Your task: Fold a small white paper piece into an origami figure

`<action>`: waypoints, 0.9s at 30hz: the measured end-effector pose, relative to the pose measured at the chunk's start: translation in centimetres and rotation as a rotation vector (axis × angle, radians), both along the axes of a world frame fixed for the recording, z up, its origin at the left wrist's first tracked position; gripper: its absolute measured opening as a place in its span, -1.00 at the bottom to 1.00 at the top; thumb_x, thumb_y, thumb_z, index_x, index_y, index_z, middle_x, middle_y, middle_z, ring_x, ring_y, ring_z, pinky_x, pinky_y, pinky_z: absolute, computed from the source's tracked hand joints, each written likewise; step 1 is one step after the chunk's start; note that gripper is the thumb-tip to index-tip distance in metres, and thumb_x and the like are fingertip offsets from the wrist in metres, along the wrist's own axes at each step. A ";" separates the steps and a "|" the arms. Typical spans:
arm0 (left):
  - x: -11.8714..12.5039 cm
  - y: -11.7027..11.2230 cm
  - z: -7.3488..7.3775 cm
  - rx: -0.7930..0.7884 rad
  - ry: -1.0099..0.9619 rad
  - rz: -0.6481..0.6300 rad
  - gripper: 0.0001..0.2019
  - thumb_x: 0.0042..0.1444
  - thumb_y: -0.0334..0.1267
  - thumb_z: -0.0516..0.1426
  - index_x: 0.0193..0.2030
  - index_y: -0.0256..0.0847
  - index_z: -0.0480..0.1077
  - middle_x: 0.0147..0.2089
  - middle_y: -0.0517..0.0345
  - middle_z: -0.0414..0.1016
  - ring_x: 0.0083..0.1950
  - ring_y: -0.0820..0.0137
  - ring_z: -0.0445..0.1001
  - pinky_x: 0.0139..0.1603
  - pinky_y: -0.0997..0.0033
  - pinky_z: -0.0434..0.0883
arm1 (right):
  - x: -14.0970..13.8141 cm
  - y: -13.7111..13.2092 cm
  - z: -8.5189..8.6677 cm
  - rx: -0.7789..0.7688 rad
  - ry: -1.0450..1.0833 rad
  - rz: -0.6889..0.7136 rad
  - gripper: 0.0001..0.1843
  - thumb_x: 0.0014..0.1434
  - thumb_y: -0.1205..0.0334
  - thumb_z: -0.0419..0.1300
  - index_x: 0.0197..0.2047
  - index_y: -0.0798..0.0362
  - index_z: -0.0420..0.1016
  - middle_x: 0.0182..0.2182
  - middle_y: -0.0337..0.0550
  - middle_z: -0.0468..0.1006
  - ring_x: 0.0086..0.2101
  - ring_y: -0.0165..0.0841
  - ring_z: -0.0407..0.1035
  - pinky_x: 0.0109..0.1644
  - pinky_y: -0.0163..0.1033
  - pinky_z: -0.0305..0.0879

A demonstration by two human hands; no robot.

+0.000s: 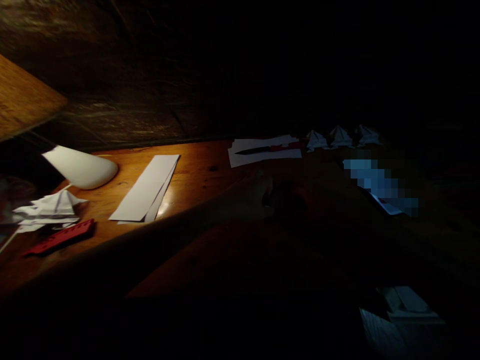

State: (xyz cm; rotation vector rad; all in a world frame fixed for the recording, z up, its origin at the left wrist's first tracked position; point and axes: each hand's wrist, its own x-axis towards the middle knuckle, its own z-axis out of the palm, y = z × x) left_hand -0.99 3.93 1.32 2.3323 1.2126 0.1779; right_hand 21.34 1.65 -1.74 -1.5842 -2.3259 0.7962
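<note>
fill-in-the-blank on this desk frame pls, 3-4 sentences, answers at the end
1. The knife with the red handle lies on a sheet of ____ at the far edge of the wooden table.
2. To the right of that sheet stand ____ small folded paper figures in a row.
3. The long folded paper strip lies just right of the white ____ shade.
4. The ruler near the left edge is ____ in colour.

Missing words: paper; three; lamp; red
</note>
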 end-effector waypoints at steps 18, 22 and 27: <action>-0.9 0.7 -0.7 0.049 -0.049 -0.028 -0.47 -0.06 0.07 0.44 -0.22 -0.14 0.24 -0.07 0.13 0.27 -0.10 0.26 0.30 -0.15 0.28 0.31 | 0.7 1.3 1.1 -0.016 -0.023 0.089 -0.52 0.09 -0.05 0.35 -0.03 0.09 0.47 -0.02 0.03 0.50 -0.15 -0.21 0.40 -0.13 -0.21 0.29; -0.5 1.0 -0.4 0.007 -0.001 0.000 -0.45 -0.13 0.06 0.47 -0.25 -0.15 0.25 -0.06 0.12 0.27 -0.09 0.25 0.29 -0.16 0.28 0.31 | 0.6 1.9 2.3 -0.092 -0.033 0.105 -0.51 0.04 -0.01 0.39 -0.03 0.09 0.55 -0.01 0.02 0.56 -0.12 -0.20 0.45 -0.13 -0.24 0.31; 0.2 0.9 0.7 -0.039 0.095 0.010 -0.47 -0.14 0.03 0.46 -0.24 -0.15 0.27 -0.03 0.09 0.28 -0.06 0.21 0.31 -0.18 0.29 0.33 | 0.2 2.1 2.7 -0.094 -0.042 0.069 -0.56 0.00 0.03 0.47 -0.10 0.09 0.61 -0.12 -0.03 0.66 -0.19 -0.20 0.52 -0.19 -0.25 0.34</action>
